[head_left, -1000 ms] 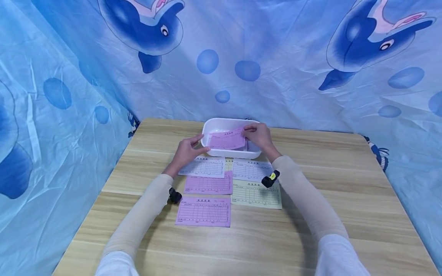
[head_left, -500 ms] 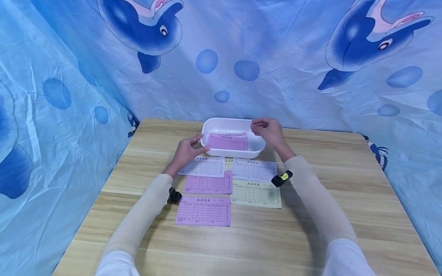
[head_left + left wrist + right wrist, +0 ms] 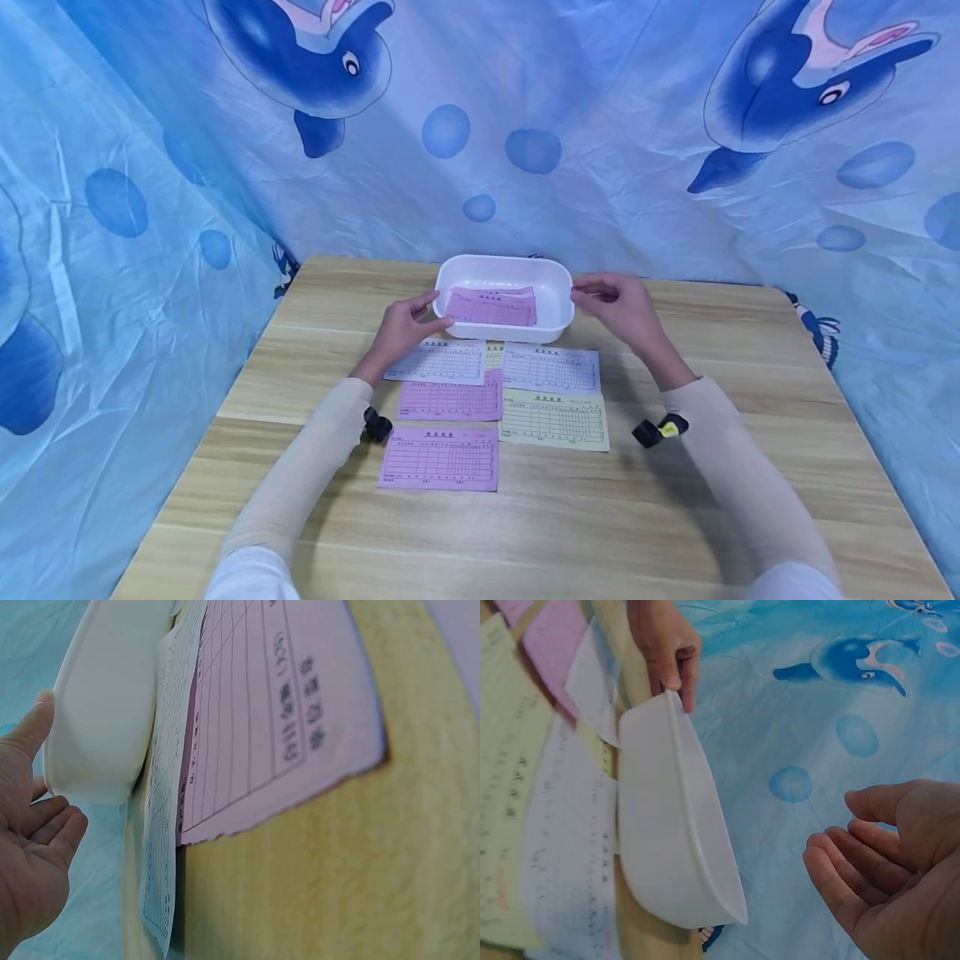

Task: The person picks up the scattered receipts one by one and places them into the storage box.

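A white plastic tray (image 3: 504, 335) stands near the table's back edge, holding pink printed receipt slips (image 3: 491, 311). My left hand (image 3: 397, 335) grips its left end; the right wrist view shows thumb and fingers of that left hand (image 3: 664, 645) pinching the rim. To the right of the tray is my right hand (image 3: 621, 310), whose right wrist view (image 3: 900, 862) shows loosely curled fingers with nothing in them. In front of the tray lie a white slip (image 3: 442, 364), a pink slip (image 3: 450, 402), another white slip (image 3: 552, 369) and a pale green slip (image 3: 555, 422), partly overlapping.
A separate pink slip (image 3: 440, 460) lies closest to me on the wooden table (image 3: 570, 525). Between the white slips a yellow slip (image 3: 494, 358) shows only partly. Blue dolphin-print curtains (image 3: 600, 200) hang behind and left of the table.
My right hand has let go of a pink slip, which now lies in the tray, and has moved right, past the tray's right end. The left hand has kept its place.
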The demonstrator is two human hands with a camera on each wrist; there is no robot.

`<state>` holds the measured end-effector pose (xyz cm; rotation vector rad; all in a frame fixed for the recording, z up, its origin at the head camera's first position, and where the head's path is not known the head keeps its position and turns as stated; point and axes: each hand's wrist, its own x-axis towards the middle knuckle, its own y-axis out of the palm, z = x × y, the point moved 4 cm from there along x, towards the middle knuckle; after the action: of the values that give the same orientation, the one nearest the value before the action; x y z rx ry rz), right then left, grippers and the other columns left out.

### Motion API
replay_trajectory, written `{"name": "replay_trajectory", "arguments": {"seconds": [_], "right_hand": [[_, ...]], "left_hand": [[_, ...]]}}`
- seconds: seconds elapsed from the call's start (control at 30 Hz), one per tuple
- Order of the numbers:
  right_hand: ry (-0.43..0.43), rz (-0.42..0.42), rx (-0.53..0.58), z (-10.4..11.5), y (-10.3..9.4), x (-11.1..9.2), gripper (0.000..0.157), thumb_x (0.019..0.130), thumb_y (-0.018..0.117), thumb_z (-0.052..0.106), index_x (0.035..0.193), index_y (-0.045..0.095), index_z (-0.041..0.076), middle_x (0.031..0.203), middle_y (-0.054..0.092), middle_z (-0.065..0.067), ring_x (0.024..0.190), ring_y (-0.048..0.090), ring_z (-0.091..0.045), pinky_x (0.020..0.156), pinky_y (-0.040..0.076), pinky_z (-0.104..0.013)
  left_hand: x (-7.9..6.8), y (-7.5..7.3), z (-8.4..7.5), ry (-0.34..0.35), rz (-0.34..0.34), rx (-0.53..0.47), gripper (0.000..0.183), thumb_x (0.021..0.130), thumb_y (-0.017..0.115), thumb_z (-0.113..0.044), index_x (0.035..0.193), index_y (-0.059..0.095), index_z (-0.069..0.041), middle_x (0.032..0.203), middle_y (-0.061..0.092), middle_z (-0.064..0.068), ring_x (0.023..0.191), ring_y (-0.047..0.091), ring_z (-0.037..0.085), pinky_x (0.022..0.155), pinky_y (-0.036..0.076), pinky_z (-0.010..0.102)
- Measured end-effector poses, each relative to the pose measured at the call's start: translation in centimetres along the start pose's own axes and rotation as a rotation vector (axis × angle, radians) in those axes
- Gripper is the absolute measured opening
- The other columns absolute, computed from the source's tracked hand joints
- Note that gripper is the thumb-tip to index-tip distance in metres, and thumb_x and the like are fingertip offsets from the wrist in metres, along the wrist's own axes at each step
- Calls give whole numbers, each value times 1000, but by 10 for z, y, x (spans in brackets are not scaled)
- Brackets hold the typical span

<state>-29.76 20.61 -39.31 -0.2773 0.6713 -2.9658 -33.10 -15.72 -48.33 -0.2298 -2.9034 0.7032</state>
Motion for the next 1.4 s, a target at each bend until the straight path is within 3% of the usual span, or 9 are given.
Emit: {"name": "replay_trajectory", "arguments": {"seconds": [0.1, 0.3, 0.53, 0.93, 1.4], "right_hand": [[-19, -1, -39, -4, -4, -17, 32, 95, 76, 22, 119, 73, 2, 112, 75, -17, 86, 73, -15, 75, 64, -26], [48, 6, -104, -19, -9, -48, 35, 95, 76, 29, 120, 73, 4, 114, 75, -14, 96, 71, -18, 76, 60, -17], [96, -5, -144, -48, -11, -68, 33, 96, 75, 26, 120, 73, 5, 116, 75, -13, 102, 70, -25, 78, 57, -13], [153, 4, -174, -89, -8, -70, 39, 92, 80, 23, 124, 71, 3, 119, 73, -16, 100, 72, -30, 75, 57, -16], [211, 35, -229, -105, 2, -60, 44, 87, 82, 17, 127, 69, 5, 120, 72, -17, 99, 73, -30, 74, 61, -26]], "left_hand": [[0, 1, -1, -3, 0, 2, 74, 87, 83, -40, 147, 55, -8, 153, 51, 11, 139, 51, 33, 115, 46, 42], [-1, 1, -2, -5, -1, 6, 75, 87, 83, -40, 147, 54, -5, 153, 51, 12, 139, 50, 34, 115, 46, 44], [-1, 0, -2, -9, -2, 10, 75, 87, 83, -41, 147, 54, -8, 153, 51, 11, 140, 50, 33, 115, 47, 42], [0, 1, 0, -22, 5, 16, 75, 86, 83, -42, 148, 54, -9, 153, 51, 11, 140, 50, 33, 115, 46, 44], [0, 0, -1, -21, 10, 2, 77, 86, 83, -42, 148, 54, -9, 154, 50, 11, 140, 50, 32, 115, 46, 42]]}}
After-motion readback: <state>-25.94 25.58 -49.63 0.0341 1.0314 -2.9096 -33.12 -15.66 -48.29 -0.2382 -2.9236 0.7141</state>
